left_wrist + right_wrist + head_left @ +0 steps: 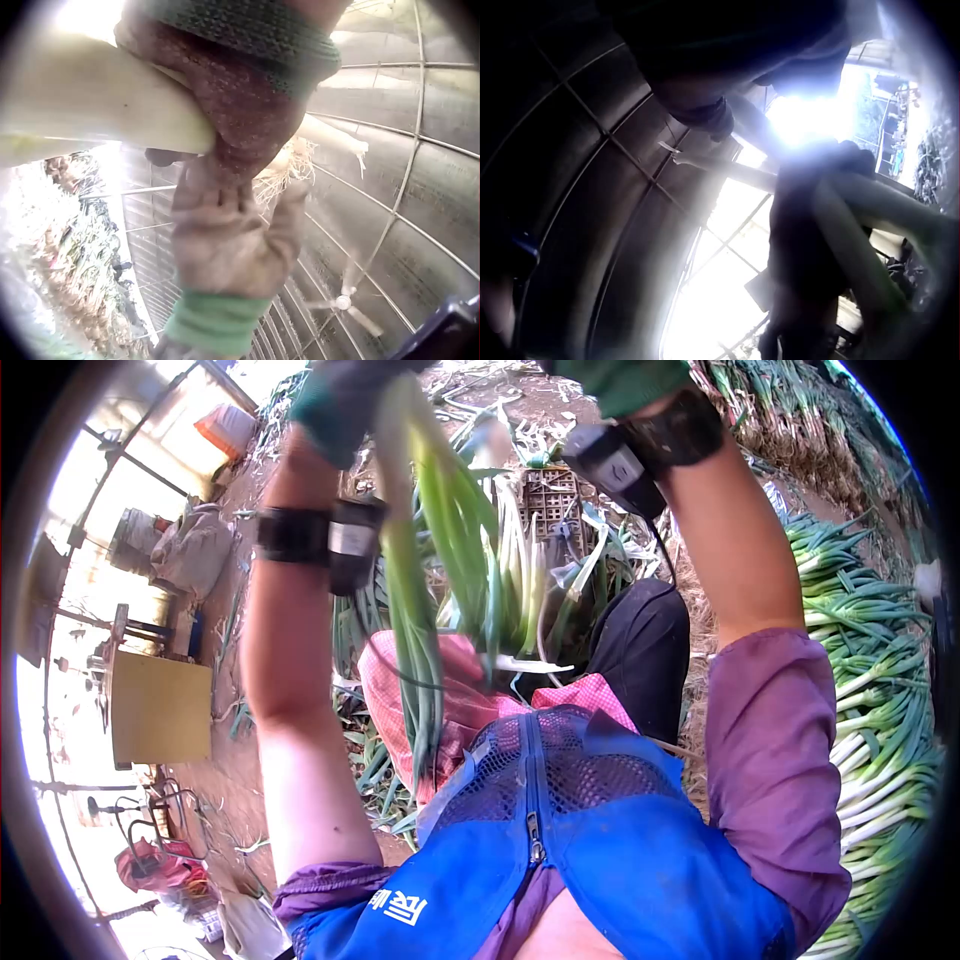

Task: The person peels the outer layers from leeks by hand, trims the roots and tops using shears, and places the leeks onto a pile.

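My gloved left hand [345, 405] is raised at the top of the head view and grips a few green onions [455, 520]. Their green leaves hang down past the wrist toward my lap. In the left wrist view, thick white stalks [90, 97] run into the dark glove, and stringy roots [289, 169] stick out on the far side. My gloved right hand [232, 251], with its green cuff, is just below the left one. Its palm faces the camera and its fingers reach up, straight, to the left fingers. In the right wrist view, the left hand [802, 225] is dark against bright light.
More green onions [520, 585] stand in front of my knees, near a brown plastic crate [552, 500]. A long row of onions [870, 740] lies along the right. Further onions [800, 420] are heaped at the back right. A yellow board [160, 708] stands at left.
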Tool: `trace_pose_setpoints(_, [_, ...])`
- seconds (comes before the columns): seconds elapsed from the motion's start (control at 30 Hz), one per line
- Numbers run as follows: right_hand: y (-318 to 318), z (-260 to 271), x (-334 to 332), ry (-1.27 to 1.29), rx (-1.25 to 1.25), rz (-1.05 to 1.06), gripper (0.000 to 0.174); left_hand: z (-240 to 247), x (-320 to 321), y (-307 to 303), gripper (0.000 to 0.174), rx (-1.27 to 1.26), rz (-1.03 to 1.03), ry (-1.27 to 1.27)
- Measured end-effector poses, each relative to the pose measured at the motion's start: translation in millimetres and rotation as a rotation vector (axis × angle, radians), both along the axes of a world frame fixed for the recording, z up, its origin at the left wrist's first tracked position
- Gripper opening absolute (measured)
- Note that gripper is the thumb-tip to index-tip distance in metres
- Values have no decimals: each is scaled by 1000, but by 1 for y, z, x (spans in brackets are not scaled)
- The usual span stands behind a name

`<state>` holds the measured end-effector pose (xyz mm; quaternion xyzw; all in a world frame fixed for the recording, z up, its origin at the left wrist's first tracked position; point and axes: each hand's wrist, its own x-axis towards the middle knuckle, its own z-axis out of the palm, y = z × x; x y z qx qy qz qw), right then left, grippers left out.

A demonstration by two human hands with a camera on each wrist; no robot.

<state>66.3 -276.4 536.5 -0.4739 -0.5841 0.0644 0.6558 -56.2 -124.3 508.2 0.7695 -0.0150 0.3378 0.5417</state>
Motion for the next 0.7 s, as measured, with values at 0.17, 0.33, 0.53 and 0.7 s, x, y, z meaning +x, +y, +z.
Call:
trace_pose_setpoints(0.17, [-56, -27, 0, -346, 43, -148, 41, 81, -31, -17, 30, 440, 440, -153])
trace_pose_setpoints(0.33, [-100, -55, -14, -1145, 432, -691, 30, 112, 11, 50, 44, 952, 656, 112])
trace_pose_setpoints(0.53, [-124, -79, -27, -1254, 225, -1188, 42, -21, 63, -46, 44, 1404, 356, 567])
trace_pose_setpoints(0.7, [-133, -173, 11, -1150, -974, -883, 66, -114, 49, -109, 47, 1496, -5, 619])
